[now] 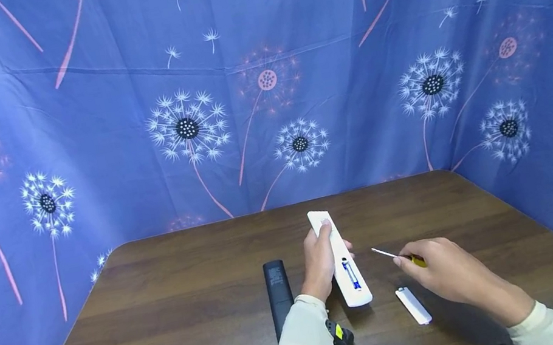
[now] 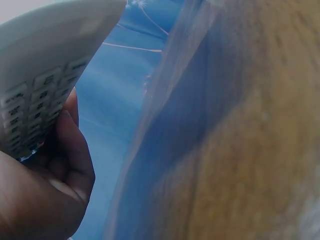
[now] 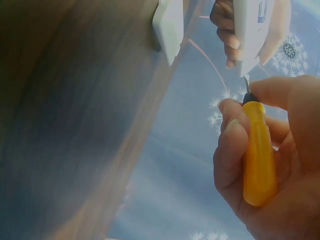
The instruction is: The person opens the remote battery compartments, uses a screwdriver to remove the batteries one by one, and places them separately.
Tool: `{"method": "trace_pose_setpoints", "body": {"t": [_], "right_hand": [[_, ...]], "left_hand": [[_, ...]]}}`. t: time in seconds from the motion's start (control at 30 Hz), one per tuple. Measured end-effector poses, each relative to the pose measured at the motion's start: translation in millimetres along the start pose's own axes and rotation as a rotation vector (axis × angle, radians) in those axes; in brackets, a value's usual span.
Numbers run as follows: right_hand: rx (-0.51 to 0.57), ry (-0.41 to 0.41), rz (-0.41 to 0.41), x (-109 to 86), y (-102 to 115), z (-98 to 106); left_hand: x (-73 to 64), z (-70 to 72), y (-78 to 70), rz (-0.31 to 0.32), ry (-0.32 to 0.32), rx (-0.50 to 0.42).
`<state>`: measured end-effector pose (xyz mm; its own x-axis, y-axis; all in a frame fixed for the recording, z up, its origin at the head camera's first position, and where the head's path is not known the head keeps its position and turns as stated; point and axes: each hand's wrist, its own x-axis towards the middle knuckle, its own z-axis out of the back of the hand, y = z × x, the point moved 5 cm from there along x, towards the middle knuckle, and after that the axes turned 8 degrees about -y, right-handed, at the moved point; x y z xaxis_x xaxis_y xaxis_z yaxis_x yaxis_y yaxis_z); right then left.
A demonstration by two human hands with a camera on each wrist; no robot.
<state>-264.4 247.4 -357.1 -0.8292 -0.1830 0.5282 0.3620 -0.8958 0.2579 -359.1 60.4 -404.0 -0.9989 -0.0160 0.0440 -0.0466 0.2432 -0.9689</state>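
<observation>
My left hand (image 1: 318, 260) grips a white remote control (image 1: 337, 243), its back turned up and its thumb lying on the upper part. Near the lower end, the battery compartment is uncovered and a blue battery (image 1: 352, 276) shows in it. The buttons on the remote's underside appear in the left wrist view. To the right, my right hand (image 1: 449, 271) holds a screwdriver (image 3: 260, 155) by its yellow handle, with the thin metal shaft pointing towards the remote. In the head view its tip is apart from the remote. The white battery cover (image 1: 413, 305) lies on the table between the hands.
A black remote control (image 1: 278, 289) lies on the brown wooden table (image 1: 184, 312), left of the white one and partly hidden by the left sleeve. Behind the table hangs a blue cloth (image 1: 343, 80) with a dandelion pattern.
</observation>
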Motion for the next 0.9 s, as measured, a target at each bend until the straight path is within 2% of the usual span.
{"method": "trace_pose_setpoints", "body": {"t": [0.33, 0.57, 0.77, 0.9], "right_hand": [[0.054, 0.011, 0.018, 1.0, 9, -1], [0.061, 0.078, 0.028, -3.0, 15, -4], [0.103, 0.102, 0.080, -10.0, 19, -6], [0.148, 0.146, 0.091, -11.6, 20, -8]], "left_hand": [[2.1, 1.6, -3.5, 0.009, 0.001, 0.003], [1.6, 1.1, -2.3, 0.003, -0.006, 0.003], [0.8, 2.5, 0.7, -0.007, -0.015, -0.005], [1.2, 3.0, -0.7, -0.024, -0.014, -0.013]]}}
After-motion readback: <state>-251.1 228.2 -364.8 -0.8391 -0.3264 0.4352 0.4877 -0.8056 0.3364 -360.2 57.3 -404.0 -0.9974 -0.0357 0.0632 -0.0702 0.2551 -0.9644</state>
